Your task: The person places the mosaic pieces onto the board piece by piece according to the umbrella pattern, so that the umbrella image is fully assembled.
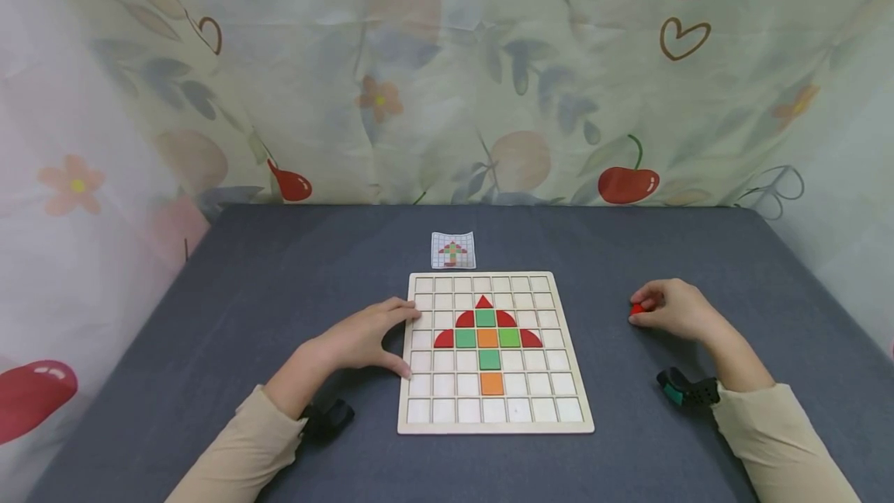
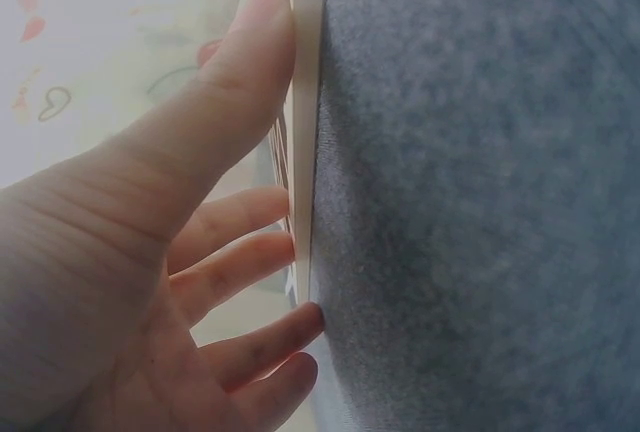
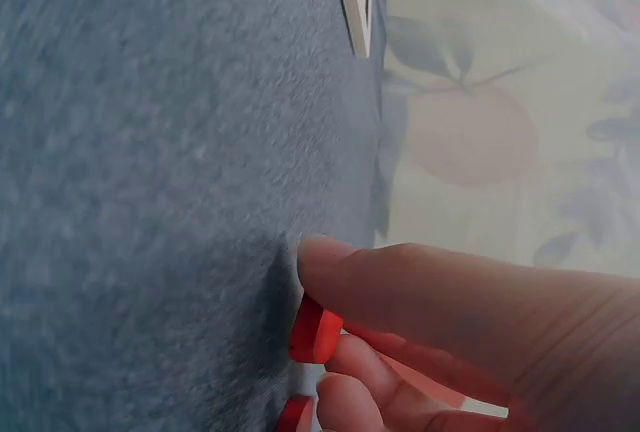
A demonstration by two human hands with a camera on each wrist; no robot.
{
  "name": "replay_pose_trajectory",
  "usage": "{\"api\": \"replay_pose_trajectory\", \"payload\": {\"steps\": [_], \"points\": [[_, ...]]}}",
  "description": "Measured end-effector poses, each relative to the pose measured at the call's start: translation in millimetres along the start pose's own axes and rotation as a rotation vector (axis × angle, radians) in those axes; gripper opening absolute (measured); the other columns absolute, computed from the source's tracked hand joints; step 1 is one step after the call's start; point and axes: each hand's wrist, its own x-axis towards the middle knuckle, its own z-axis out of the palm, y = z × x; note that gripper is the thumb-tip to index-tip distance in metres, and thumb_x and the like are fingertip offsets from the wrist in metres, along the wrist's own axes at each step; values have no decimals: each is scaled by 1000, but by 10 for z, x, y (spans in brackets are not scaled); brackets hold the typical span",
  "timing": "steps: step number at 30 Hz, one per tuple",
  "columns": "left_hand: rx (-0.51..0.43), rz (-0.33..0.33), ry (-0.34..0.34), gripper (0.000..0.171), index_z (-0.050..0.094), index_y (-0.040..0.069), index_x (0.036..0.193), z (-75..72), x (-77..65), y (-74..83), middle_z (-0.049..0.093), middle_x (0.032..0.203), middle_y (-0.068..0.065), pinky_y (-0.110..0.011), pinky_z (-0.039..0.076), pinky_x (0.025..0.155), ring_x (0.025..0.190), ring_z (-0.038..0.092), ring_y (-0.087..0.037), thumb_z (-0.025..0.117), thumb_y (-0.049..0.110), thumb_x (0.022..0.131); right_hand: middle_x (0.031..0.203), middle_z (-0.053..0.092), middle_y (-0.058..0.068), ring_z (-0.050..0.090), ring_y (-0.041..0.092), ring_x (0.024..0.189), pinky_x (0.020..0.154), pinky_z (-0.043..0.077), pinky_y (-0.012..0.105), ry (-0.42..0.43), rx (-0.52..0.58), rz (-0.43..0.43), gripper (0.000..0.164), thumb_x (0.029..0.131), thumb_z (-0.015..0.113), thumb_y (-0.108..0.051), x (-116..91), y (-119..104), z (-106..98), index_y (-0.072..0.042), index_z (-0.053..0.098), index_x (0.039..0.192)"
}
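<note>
A pale wooden grid board (image 1: 494, 428) lies flat on the dark cloth. Red, green and orange pieces sit in its cells, with a red triangle (image 1: 484, 302) at the top and an orange square (image 1: 492, 383) lowest. My left hand (image 1: 363, 336) rests against the board's left edge, thumb and fingers spread apart. To the right of the board, my right hand (image 1: 673, 309) pinches a small red block (image 3: 316, 330) between thumb and fingers, just over the cloth. Part of a second red block (image 3: 295, 414) shows below it in the right wrist view.
Behind the board lies a small printed card (image 1: 453, 251) with a coloured grid pattern. A patterned curtain (image 1: 447, 99) hangs along the back of the table (image 1: 293, 254). Dark straps (image 1: 687, 390) are worn at both wrists.
</note>
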Motion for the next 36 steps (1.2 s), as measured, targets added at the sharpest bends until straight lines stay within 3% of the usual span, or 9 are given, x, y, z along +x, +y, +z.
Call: {"api": "replay_pose_trajectory", "payload": {"steps": [17, 22, 27, 36], "points": [[5, 6, 3, 87, 45, 9, 137, 5, 10, -11, 41, 143, -10, -43, 37, 107, 127, 43, -25, 81, 43, 66, 91, 67, 12, 55, 10, 68, 58, 44, 24, 104, 41, -75, 32, 80, 73, -21, -36, -334, 80, -1, 63, 103], [5, 14, 4, 87, 45, 8, 137, 3, 12, -17, 41, 143, -10, -43, 37, 106, 128, 43, -25, 81, 43, 66, 92, 65, 11, 56, 10, 65, 56, 44, 24, 94, 65, -125, 30, 83, 69, -19, -57, -440, 134, -4, 63, 109], [10, 14, 7, 86, 46, 8, 137, 0, 13, -11, 42, 142, -10, -43, 37, 106, 129, 42, -25, 81, 43, 66, 91, 65, 8, 54, 7, 61, 56, 44, 23, 94, 86, -164, 20, 84, 69, -20, -78, -520, 193, -7, 67, 100], [15, 6, 12, 87, 46, 9, 137, 5, 10, 0, 41, 143, -9, -43, 37, 106, 129, 42, -25, 81, 44, 66, 92, 64, 7, 64, 11, 64, 58, 47, 22, 64, 211, -193, 19, 84, 69, -21, -96, -650, 306, -8, 64, 97]]}}
